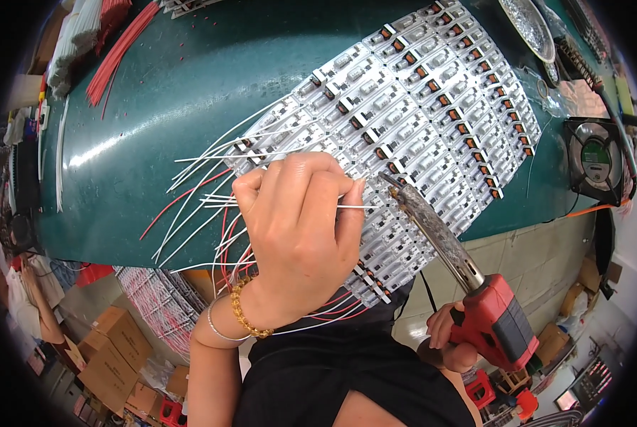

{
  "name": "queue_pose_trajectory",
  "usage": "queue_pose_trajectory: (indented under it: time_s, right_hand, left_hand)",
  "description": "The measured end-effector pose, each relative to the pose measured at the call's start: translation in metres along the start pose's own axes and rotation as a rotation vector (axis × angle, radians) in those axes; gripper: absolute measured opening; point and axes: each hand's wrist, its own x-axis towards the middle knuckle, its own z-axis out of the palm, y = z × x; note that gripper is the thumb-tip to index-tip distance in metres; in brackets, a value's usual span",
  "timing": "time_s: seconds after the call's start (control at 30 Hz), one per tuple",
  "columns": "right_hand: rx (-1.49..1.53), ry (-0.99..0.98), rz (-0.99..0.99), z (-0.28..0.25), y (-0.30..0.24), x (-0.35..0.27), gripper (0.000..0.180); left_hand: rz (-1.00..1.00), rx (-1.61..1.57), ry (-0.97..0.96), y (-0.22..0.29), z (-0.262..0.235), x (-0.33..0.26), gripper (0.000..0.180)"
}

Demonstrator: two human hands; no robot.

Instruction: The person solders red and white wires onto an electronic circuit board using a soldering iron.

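Left hand (pixel 297 213) is grasping a white wire (pixel 370 207), which is projecting right past the thumb over the near part of the panel (pixel 404 132). Right hand (pixel 448 340) is wrapping around the handle of the iron (pixel 443 238); its tip is pointing far and left, just beside the left fingertips. Whether it is touching the panel, I cannot tell.

The step appears to be soldering wire to panel. Doing it well is requiring a still wire end seated on its contact, brief heat, and fingers staying back from the tip.

The panel's near corner is overhanging the near edge of the table (pixel 183 78); pressing there is risking a tilt. Loose wires (pixel 220 201) are crowding the left wrist and could be snagging the bracelet (pixel 239 311). Bare table is lying farther left; the fan (pixel 597 162) is limiting room rightward.
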Motion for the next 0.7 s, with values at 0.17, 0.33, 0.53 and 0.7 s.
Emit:
queue_pose_trajectory:
  time_s: [0.17, 0.33, 0.53, 0.7]
  right_hand:
    - [0.006, 0.045, 0.032, 0.005, 0.000, 0.000, 0.065]
    - [0.021, 0.040, 0.037, -0.001, 0.005, -0.005, 0.066]
    - [-0.007, -0.066, -0.035, -0.006, 0.005, -0.008, 0.093]
    - [-0.033, -0.027, -0.065, -0.009, -0.003, -0.014, 0.088]
  left_hand:
    - [0.004, 0.004, -0.001, -0.001, 0.001, -0.001, 0.017]
    - [0.005, 0.001, 0.014, 0.000, 0.001, -0.001, 0.017]
    - [-0.001, -0.076, 0.045, -0.001, -0.002, -0.002, 0.015]
    - [-0.007, -0.069, -0.058, 0.004, -0.008, -0.005, 0.016]
